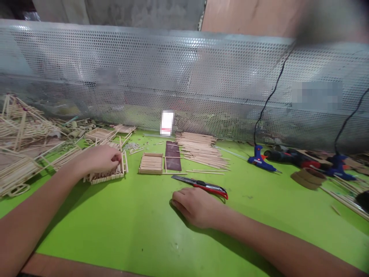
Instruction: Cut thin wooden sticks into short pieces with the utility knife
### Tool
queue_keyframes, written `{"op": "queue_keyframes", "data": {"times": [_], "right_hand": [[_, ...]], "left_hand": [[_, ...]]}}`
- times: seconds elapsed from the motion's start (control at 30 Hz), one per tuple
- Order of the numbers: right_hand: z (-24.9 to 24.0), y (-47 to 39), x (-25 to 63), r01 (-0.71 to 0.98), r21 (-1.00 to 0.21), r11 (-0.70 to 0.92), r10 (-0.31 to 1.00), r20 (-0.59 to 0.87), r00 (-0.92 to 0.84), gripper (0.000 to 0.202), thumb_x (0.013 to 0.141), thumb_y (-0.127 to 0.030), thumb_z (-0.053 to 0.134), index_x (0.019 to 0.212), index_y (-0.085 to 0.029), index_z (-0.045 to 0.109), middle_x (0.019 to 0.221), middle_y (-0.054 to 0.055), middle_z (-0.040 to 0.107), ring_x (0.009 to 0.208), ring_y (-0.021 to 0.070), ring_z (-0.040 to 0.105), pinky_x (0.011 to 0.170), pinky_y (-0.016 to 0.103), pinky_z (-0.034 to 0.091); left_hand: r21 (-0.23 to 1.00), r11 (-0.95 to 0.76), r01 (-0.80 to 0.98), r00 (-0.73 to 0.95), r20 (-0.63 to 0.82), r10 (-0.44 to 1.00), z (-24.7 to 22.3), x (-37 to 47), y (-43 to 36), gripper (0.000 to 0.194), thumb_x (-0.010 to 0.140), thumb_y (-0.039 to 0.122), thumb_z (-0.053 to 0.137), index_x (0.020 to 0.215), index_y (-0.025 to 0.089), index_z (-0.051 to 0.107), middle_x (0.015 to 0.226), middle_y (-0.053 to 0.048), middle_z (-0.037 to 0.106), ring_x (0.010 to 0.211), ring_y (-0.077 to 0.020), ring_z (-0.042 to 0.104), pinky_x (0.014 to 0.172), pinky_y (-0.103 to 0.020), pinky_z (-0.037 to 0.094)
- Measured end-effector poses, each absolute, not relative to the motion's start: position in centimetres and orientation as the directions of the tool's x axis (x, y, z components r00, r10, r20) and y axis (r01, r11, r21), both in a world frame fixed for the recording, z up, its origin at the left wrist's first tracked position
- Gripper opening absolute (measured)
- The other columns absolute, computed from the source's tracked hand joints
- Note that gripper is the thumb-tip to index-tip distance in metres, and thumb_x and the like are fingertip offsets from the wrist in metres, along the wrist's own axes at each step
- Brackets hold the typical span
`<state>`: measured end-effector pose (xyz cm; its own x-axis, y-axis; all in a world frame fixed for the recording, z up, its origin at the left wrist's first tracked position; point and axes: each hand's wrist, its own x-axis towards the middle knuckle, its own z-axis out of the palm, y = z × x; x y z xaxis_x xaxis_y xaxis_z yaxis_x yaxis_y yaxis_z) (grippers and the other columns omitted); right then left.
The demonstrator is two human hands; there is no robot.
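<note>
The left hand (105,158), fingers drawn narrow, is over the stick crate (106,177); any grip cannot be made out. The right hand (198,206) lies loosely curled, just nearer than the utility knife (206,186). Green tabletop (123,227) stretches between them and toward its brown near edge (72,265). Beyond, between the hands, sits a shallow stick tray (139,171).

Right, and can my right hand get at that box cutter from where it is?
Most likely yes: your right hand rests on the green table just in front of the box cutter, and nothing lies on its red and black handle.
</note>
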<state>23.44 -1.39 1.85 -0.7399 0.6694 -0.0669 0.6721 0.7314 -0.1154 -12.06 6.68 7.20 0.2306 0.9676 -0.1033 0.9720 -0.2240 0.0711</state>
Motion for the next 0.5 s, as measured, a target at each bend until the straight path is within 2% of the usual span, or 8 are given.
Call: {"op": "queue_keyframes", "data": {"times": [0.17, 0.33, 0.4, 0.5], "right_hand": [[2.0, -1.4, 23.4, 0.666, -0.110, 0.738, 0.662, -0.071, -0.746, 0.031, 0.110, -0.033, 0.041, 0.089, -0.019, 0.058, 0.079, 0.003, 0.065, 0.067, 0.0155, 0.053, 0.062, 0.031, 0.032], [1.9, -1.4, 23.5, 0.644, -0.129, 0.754, 0.644, -0.050, -0.764, 0.031, 0.110, -0.032, 0.041, 0.088, -0.019, 0.058, 0.078, 0.002, 0.063, 0.067, 0.0148, 0.051, 0.063, 0.030, 0.031], [1.8, -1.3, 23.6, 0.634, -0.144, 0.760, 0.636, -0.041, -0.771, 0.031, 0.110, -0.033, 0.041, 0.088, -0.019, 0.059, 0.078, 0.001, 0.062, 0.066, 0.0145, 0.050, 0.062, 0.030, 0.031], [1.5, -1.2, 23.7, 0.612, -0.156, 0.776, 0.619, -0.001, -0.785, 0.031, 0.110, -0.033, 0.042, 0.090, -0.018, 0.061, 0.080, 0.001, 0.063, 0.069, 0.0149, 0.051, 0.063, 0.030, 0.034]], "left_hand": [[-0.004, -0.218, 0.976, 0.217, 0.070, 0.974, 7.8, -11.5, 6.9, 0.023, 0.087, 0.039, 0.053, 0.080, 0.024, 0.068, 0.079, -0.008, 0.076, 0.064, -0.0238, 0.066, 0.051, -0.029, 0.037], [0.016, -0.279, 0.960, 0.274, 0.147, 0.950, 7.9, -10.0, 6.5, 0.047, 0.100, 0.047, 0.035, 0.075, 0.021, 0.066, 0.062, -0.008, 0.067, 0.051, -0.0209, 0.057, 0.047, -0.030, 0.037], [0.039, -0.360, 0.932, 0.345, 0.202, 0.917, 7.4, -9.4, 6.1, 0.046, 0.101, 0.043, 0.033, 0.091, 0.020, 0.072, 0.071, -0.008, 0.071, 0.053, -0.0202, 0.059, 0.050, -0.030, 0.042], [0.055, -0.541, 0.839, 0.508, 0.279, 0.815, 6.0, -8.2, 5.5, 0.042, 0.101, 0.031, 0.035, 0.119, 0.023, 0.072, 0.111, -0.009, 0.077, 0.062, -0.0186, 0.064, 0.056, -0.033, 0.050]]}}
